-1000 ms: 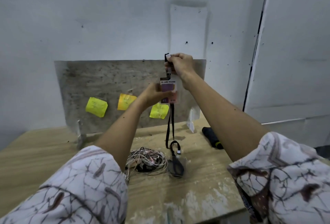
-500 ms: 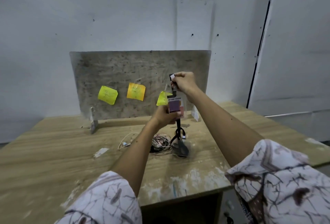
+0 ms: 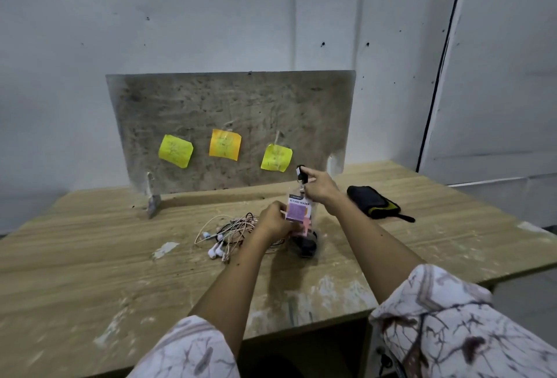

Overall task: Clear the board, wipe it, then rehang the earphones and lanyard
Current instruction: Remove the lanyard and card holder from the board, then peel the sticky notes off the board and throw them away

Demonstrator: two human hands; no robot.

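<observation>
We have brought the lanyard (image 3: 298, 212) down from the board (image 3: 229, 106) to mid-frame above the desk (image 3: 90, 257), right hand (image 3: 319, 188) pinching its clip, left hand (image 3: 272, 222) gripping the card, so clearing continues with three notes left.

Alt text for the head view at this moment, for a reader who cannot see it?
Both hands hold an ID card holder low over a wooden table: left hand grips the card, right hand pinches its clip. Tangled earphones lie below; three sticky notes remain on the board behind.
</observation>
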